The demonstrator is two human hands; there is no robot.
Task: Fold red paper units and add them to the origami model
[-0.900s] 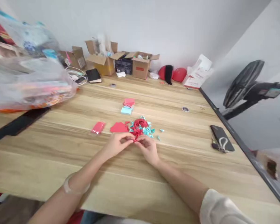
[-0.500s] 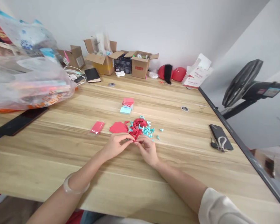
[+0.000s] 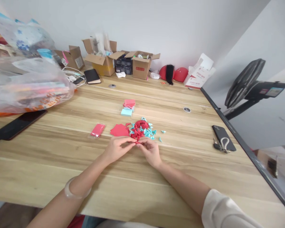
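My left hand [image 3: 118, 148] and my right hand [image 3: 151, 151] meet fingertip to fingertip near the middle of the table. Between them they pinch a small piece of red paper [image 3: 137, 142], mostly covered by the fingers. Just beyond lies a heap of red folded paper pieces [image 3: 138, 133], mixed with blue folded paper triangles [image 3: 153, 132]. A ring of red folded pieces [image 3: 142, 124] rests at the heap's far side. To the left of it are loose red paper sheets [image 3: 119, 130].
A wrapped red paper pack [image 3: 98, 130] lies left, and red and blue paper stacks [image 3: 126, 112] lie farther back. Plastic bags [image 3: 28, 85] fill the left side. Cardboard boxes [image 3: 141, 69] line the wall. A phone with keys [image 3: 224, 138] and a fan [image 3: 247, 84] are at right.
My hands stay pinched together at the same place, with only slight finger movement. The whole view has shifted a little; nothing else on the table has visibly moved.
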